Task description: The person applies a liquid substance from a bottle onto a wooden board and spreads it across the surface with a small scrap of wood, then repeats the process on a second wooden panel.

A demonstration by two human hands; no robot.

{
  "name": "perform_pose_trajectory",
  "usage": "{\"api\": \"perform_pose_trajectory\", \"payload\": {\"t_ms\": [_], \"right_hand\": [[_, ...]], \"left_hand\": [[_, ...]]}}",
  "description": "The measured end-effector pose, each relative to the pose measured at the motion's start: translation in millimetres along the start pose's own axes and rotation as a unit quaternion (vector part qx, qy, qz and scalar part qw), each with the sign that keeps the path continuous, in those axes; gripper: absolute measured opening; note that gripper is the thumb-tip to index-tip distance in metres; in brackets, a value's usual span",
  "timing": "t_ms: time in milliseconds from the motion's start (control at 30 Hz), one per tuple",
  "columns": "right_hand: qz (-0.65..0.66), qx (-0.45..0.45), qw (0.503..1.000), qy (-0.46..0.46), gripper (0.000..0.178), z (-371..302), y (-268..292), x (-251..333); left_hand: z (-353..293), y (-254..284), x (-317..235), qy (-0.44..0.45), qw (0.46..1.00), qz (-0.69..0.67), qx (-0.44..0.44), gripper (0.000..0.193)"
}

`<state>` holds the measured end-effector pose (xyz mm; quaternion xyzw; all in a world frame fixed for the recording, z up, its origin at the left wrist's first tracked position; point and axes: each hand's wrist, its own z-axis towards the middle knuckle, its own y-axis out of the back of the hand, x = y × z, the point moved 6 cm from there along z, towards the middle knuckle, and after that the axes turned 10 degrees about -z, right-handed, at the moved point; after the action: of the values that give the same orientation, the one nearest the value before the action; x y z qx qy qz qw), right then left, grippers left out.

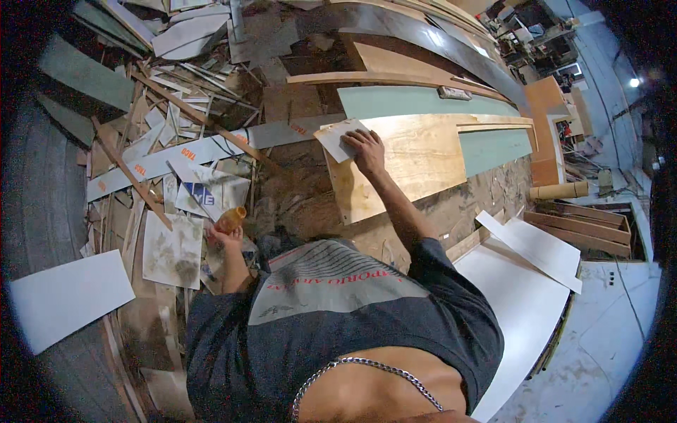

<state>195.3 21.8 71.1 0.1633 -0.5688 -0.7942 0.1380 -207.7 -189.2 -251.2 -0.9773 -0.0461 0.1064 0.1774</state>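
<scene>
I'd keep the small grey-white rectangular sheet (336, 139) flat at the left end of the pale plywood board (412, 151), right hand (367, 150) gripping its edge, left hand (226, 239) wrapped round the amber bottle (229, 220) (mind the tilt).

A dark T-shirt (338, 335) with short sleeves (218, 314) is worn; its grey front panel (293, 307) is marked with red lettering (367, 280) and thin dark lines. A silver link chain (347, 360) is worn at the neck.

My camera shows me a smooth wooden board (416, 149), a matt panel (334, 142), a plastic-looking bottle (230, 219), a shiny metal chain (367, 362).
</scene>
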Motion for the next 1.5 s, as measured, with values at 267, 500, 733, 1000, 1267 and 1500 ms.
{"api": "perform_pose_trajectory", "payload": {"t_ms": [267,500,733,1000,1267,1500], "right_hand": [[-0.036,-0.012,0.999,0.031,0.039,-5,-6,9],[0.003,-0.015,1.000,0.000,0.033,14,10,9],[0.020,-0.026,0.999,-0.016,0.030,5,-22,-5],[0.028,0.036,0.999,-0.014,0.046,-6,14,10],[0.028,0.028,0.999,-0.031,0.045,2,8,9],[-0.018,0.046,0.998,-0.042,0.052,-7,15,11]], "left_hand": [[31,37,0,0.022,0.997,-0.060,-0.034,0.089],[17,27,19,-0.002,0.996,-0.025,0.090,0.073],[11,33,10,0.013,0.988,0.044,0.145,0.072],[9,39,20,-0.062,0.988,0.143,0.004,0.088],[43,39,11,0.008,0.977,0.155,0.148,0.082],[24,31,14,-0.158,0.928,0.228,0.249,0.080]]}}
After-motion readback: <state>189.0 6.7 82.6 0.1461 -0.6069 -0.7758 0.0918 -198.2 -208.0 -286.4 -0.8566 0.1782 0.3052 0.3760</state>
